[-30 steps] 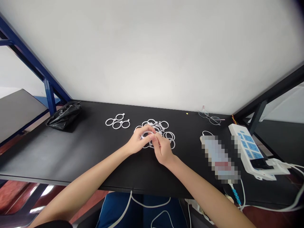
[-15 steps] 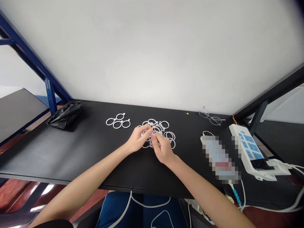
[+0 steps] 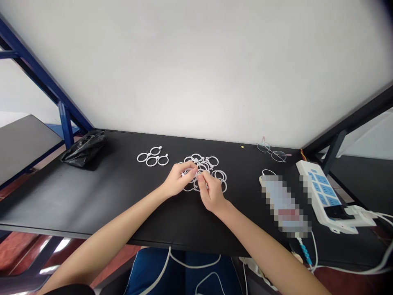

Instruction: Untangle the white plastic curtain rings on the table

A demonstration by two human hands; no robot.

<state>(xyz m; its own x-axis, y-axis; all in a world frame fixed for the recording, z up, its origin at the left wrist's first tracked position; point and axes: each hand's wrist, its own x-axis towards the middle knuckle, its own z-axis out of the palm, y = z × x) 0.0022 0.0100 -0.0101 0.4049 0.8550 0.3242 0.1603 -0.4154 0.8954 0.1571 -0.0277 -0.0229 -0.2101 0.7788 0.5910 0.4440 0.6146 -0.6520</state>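
Black table (image 3: 92, 196), person seated at its near edge, both forearms reaching in over it.

Left hand (image 3: 177, 183) and right hand (image 3: 211, 193) meet at the near-left edge of the ring pile (image 3: 211, 167), fingertips almost touching. Both are pinched closed on one white ring (image 3: 188, 174), thumb against forefinger on each side. The ring is held just above the tabletop, mostly hidden by the fingers. A round hoop has no long axis to speak of; I cannot tell which way its face or its small knob points.

Counts:
- Held ring: one.
- Pile: loose white rings overlapping, lying flat, too tangled for an exact count.
- Set of rings (image 3: 152, 157) left of the pile, apart from it: four, flat, touching one another, each with a small knob.
- Black plastic bag (image 3: 82, 148): one, far left.
- Spectacles (image 3: 272, 152): one pair, by the wall, right of the pile.
- White power strip (image 3: 322, 192): one, at the right end, with blue sockets.
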